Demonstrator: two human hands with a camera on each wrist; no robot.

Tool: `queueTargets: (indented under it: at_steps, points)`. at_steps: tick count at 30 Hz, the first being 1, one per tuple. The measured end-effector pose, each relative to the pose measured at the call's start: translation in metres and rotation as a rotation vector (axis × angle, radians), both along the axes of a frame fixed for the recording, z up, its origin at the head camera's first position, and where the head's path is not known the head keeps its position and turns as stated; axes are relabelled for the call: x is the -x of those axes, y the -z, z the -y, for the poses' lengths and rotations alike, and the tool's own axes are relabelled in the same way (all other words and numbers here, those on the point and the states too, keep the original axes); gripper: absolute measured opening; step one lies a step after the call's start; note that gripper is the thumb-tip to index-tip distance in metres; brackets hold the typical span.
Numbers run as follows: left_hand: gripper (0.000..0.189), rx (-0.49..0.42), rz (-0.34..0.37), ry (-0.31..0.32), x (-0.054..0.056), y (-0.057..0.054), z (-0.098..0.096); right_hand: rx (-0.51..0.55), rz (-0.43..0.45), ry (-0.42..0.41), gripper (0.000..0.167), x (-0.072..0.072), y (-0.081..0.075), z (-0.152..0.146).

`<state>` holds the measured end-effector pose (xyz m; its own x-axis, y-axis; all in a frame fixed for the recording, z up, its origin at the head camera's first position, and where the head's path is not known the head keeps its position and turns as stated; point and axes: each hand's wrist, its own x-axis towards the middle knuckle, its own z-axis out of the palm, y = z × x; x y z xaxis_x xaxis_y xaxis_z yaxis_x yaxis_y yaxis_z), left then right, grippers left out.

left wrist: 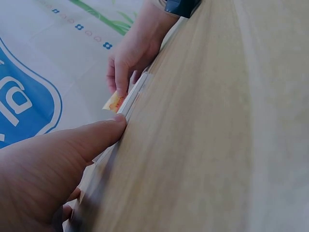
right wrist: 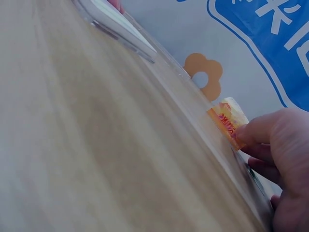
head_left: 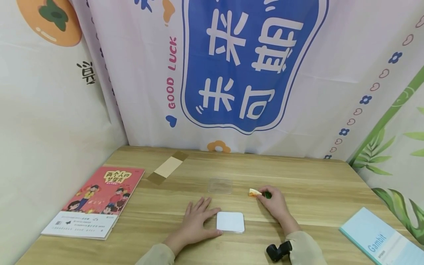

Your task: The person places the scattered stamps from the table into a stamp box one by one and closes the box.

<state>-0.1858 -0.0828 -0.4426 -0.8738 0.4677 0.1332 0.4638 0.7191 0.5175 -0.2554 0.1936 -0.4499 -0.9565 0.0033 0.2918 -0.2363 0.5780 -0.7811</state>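
My left hand (head_left: pixel 195 224) spans the left side of a flat white square in a clear plastic case (head_left: pixel 230 221), thumb at its lower corner and index finger at its upper one. The other left fingers spread over the table. In the left wrist view the straight thumb meets the case's edge. To the right, my right hand (head_left: pixel 273 202) pinches a small orange-and-cream wrapper (right wrist: pixel 228 123) with red print between thumb and fingers. A small dark green thing (head_left: pixel 267 194) shows by these fingers, partly hidden under the hand. Beyond the case lies a clear plastic lid (head_left: pixel 220 186).
A red picture book (head_left: pixel 96 202) lies at the left of the wooden table (head_left: pixel 298 176), and a light blue notebook (head_left: pixel 381 235) at the right. Toward the back left is a beige strip with brown ends (head_left: pixel 168 168). Printed cloth (head_left: pixel 149 73) hangs behind the table.
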Motion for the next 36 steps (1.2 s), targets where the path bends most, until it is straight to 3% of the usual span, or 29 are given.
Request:
queueTargets:
  at_steps: [21, 31, 36]
  points:
    - [0.067, 0.000, -0.014, 0.011, 0.001, -0.002, -0.001, 0.036, 0.049, 0.023, 0.019, -0.003, -0.008, 0.001]
    - [0.067, 0.007, -0.014, 0.005, 0.000, -0.003, 0.001, 0.190, 0.044, -0.067, 0.016, -0.012, -0.029, 0.011]
    - [0.067, 0.012, -0.016, 0.005, 0.000, -0.003, 0.000, 0.263, 0.105, -0.112, 0.016, -0.021, -0.038, 0.019]
